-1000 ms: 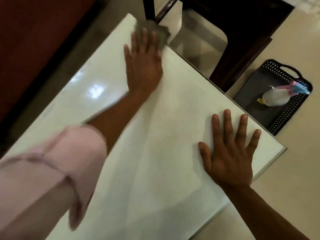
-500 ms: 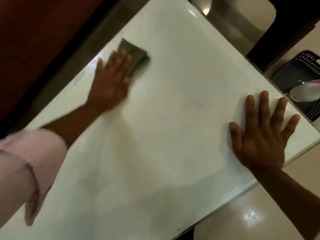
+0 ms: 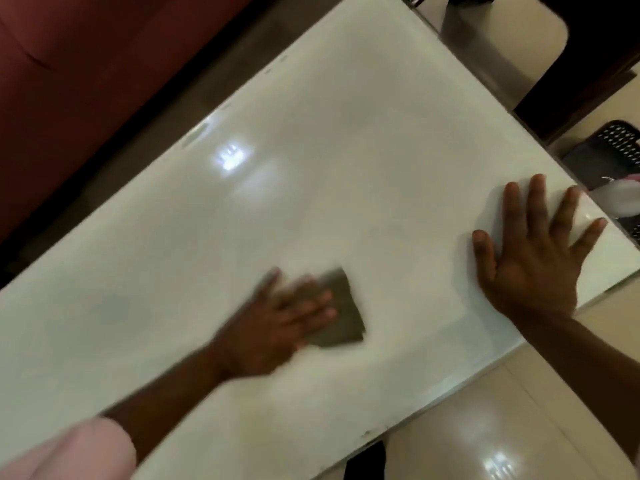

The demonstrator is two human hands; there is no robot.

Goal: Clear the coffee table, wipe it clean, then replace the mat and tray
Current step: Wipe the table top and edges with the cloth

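The white glossy coffee table (image 3: pixel 311 168) fills most of the head view, bare on top. My left hand (image 3: pixel 277 323) lies flat on a grey-green cloth (image 3: pixel 341 315) and presses it to the tabletop near the front middle; it is blurred by motion. My right hand (image 3: pixel 530 261) rests palm down with fingers spread near the table's right corner, holding nothing. A black perforated tray (image 3: pixel 613 150) lies on the floor past the right edge, with a white spray bottle (image 3: pixel 620 202) in it, partly cut off by the frame.
A red-brown sofa (image 3: pixel 86 81) runs along the far left side of the table. A dark wooden piece of furniture (image 3: pixel 588 64) stands at the top right. Glossy cream floor tiles (image 3: pixel 502 427) lie in front of the table.
My left hand has swept the cloth from the far left part of the table toward the near middle. The right hand stays planted near the right corner.
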